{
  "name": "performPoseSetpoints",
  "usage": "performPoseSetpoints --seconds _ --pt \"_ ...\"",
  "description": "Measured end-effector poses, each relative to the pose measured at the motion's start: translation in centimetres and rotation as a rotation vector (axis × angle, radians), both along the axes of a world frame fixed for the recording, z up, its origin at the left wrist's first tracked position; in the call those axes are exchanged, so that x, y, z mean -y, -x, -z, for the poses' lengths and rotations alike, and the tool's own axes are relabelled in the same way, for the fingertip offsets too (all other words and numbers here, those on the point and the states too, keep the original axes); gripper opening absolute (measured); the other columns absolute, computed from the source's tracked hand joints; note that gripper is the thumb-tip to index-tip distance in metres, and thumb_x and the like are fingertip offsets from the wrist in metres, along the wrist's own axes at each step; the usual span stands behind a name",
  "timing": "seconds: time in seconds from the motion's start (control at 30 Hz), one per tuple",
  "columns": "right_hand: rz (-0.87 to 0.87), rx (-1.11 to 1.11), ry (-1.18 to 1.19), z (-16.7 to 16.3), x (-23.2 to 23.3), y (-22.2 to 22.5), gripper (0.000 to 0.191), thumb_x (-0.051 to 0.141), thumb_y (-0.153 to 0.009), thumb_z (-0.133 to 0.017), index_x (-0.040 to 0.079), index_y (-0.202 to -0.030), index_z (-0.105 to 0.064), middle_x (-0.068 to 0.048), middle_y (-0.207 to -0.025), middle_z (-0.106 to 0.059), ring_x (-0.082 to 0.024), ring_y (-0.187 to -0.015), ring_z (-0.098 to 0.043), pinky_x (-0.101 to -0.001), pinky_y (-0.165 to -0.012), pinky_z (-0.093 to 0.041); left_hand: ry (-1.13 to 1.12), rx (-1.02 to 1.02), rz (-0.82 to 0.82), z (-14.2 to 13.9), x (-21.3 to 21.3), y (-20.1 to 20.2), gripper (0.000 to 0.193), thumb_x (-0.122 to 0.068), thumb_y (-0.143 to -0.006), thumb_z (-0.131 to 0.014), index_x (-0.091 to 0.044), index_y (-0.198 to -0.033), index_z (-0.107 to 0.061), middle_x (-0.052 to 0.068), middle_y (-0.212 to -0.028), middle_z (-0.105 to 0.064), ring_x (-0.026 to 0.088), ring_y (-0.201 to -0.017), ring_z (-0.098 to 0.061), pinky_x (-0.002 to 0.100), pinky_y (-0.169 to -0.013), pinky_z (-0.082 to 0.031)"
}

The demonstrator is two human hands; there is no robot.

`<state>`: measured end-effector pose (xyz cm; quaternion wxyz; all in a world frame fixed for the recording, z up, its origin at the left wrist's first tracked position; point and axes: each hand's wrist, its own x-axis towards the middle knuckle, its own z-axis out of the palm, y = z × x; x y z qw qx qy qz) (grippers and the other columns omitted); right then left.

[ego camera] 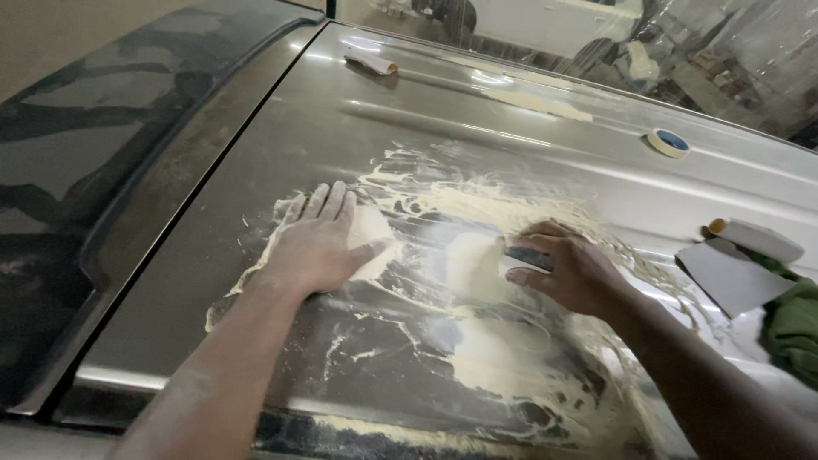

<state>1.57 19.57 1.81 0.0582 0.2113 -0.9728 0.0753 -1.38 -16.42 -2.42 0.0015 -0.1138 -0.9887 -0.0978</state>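
A grey car roof panel (477,128) fills the view, smeared in its middle with wet cream-coloured sanding slurry (464,255). My left hand (319,243) lies flat with fingers spread on the panel, pressing on a pale patch at the slurry's left edge. My right hand (573,271) is closed around a small dark sanding block (528,257) that rests on the wet patch. Both forearms are dusted with pale residue.
A roll of masking tape (668,142) lies on the panel at the upper right. A rolled sheet of sandpaper (371,62) sits near the far edge. At the right are a grey sheet (728,277), a cream roll (757,238) and a green cloth (792,328). The dark windscreen (68,170) lies left.
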Motion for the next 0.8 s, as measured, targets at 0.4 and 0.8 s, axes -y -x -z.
performPoseSetpoints --seconds 0.4,0.8 --pt "0.005 0.059 -0.021 0.4 0.3 0.3 0.049 0.046 -0.083 -0.075 0.016 -0.121 -0.072 -0.008 -0.132 -0.067 -0.029 -0.12 -0.061 -0.0469 -0.099 -0.054 0.006 0.006 0.005 -1.8 -0.6 -1.5 0.097 -0.074 -0.092 -0.039 -0.011 -0.16 -0.013 0.005 -0.171 -0.008 0.022 -0.157 -0.006 0.043 -0.127 -0.005" --pt "0.076 0.057 -0.002 1.5 4.5 2.4 0.06 0.055 -0.084 -0.072 0.014 -0.127 -0.066 -0.007 -0.139 -0.063 -0.026 -0.131 -0.054 -0.0462 -0.11 -0.047 0.032 -0.019 0.026 -0.5 -2.0 0.2 0.098 -0.075 -0.091 -0.039 -0.01 -0.16 -0.012 0.01 -0.169 -0.005 0.027 -0.155 -0.002 0.045 -0.124 -0.002"
